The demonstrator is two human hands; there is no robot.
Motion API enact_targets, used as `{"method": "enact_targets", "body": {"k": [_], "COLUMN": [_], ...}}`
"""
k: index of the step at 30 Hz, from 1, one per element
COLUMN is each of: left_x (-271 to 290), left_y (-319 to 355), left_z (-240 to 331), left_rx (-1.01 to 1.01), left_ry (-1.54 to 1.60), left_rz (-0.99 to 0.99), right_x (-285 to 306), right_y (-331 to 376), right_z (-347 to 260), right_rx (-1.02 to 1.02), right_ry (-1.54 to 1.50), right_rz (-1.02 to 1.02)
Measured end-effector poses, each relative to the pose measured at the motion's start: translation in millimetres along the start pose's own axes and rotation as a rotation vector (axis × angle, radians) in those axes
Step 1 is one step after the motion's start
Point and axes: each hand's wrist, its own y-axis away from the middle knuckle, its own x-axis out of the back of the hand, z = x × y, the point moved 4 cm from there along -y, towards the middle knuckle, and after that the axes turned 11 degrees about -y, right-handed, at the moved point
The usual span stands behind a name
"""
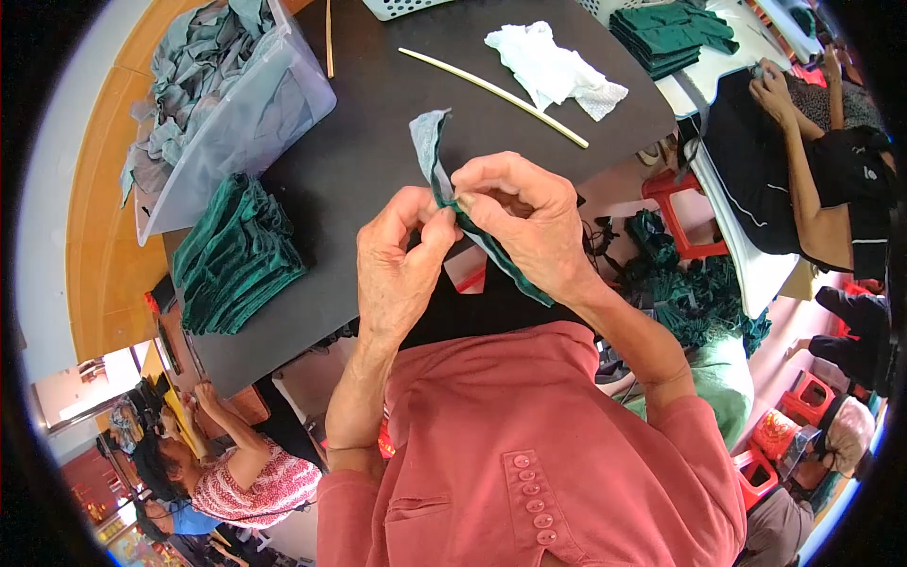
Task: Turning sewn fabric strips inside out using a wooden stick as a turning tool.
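A narrow strip of green velvet fabric point(504, 257) with a grey-blue backing is pinched between my two hands, above the table's near edge. My left hand point(402, 250) grips it with thumb and forefinger. Close against it, my right hand point(529, 213) pinches the same strip, fingers curled. One end of the strip stands up beyond my fingertips, its pale side showing; the other end trails down below my right hand. The exact spot between the fingertips is partly hidden.
On the dark table point(378, 104) are folded green velvet point(241, 255), a clear plastic bin point(246, 113) of grey-green fabric, a thin wooden stick point(491, 94) and crumpled white cloth point(553, 66). Right, a red stool point(685, 217) stands near green fabric heaps point(694, 288). Other people work on both sides.
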Motion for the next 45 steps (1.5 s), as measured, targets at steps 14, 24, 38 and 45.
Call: {"method": "enact_targets", "body": {"k": [14,24,38,45], "left_x": [4,7,-3,3], "left_y": [-1,0,-2,14], "left_z": [0,8,29,22], "left_rx": [0.051,-0.043,-0.36,-0.45], "left_ry": [0.1,0.067,-0.523,-0.438], "left_rz": [0.039,0.015,0.181,0.408], "right_x": [-5,-2,-10,4], "right_y": [-3,-8,-19,-25], "right_z": [-5,1,-18,4], "right_rx": [0.088,-0.167,0.504,0.075], "right_ry": [0.045,-0.138,0.673,0.036], "right_rz": [-0.065,-0.059,-0.306,-0.06]}}
